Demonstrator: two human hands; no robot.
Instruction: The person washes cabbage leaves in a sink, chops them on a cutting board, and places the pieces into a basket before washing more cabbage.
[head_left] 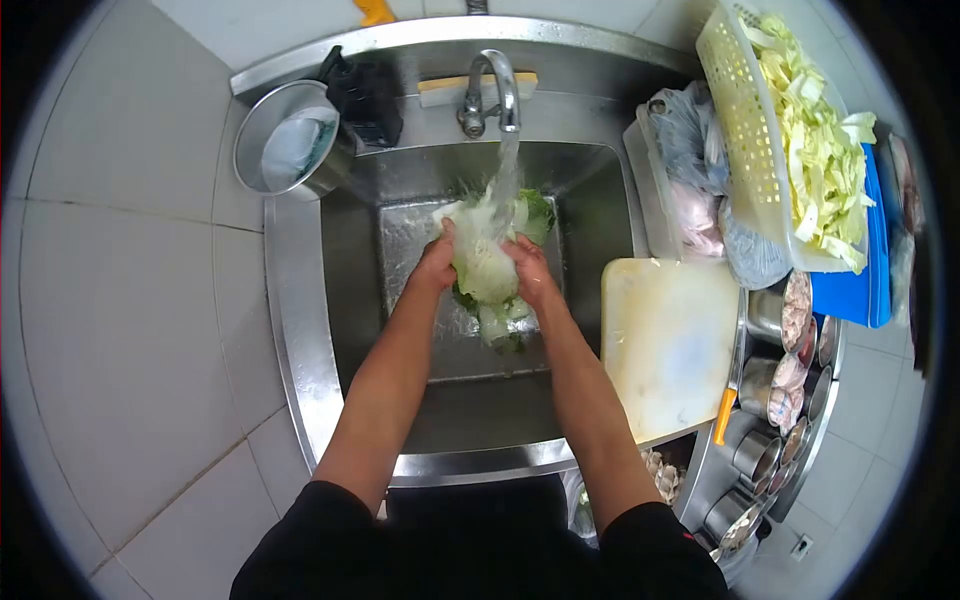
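Water runs from the curved faucet (pixel 493 90) onto a bunch of pale green leafy vegetable (pixel 487 262) over the metal sink (pixel 470 410). My left hand (pixel 436 262) grips the leaves at their left side. On the right side, my right hand (pixel 529 268) holds the same bunch, its fingers partly hidden by leaves and splashing water. Darker green leaves show behind and below the bunch, near the sink bottom.
Right of the sink lies a white cutting board (pixel 670 345), with an orange-handled knife (pixel 725 415) beside it. A basket of chopped cabbage (pixel 820 150), bagged food (pixel 692 150) and several metal pots (pixel 757 455) stand farther right. A metal pot (pixel 287 140) stands at the upper left.
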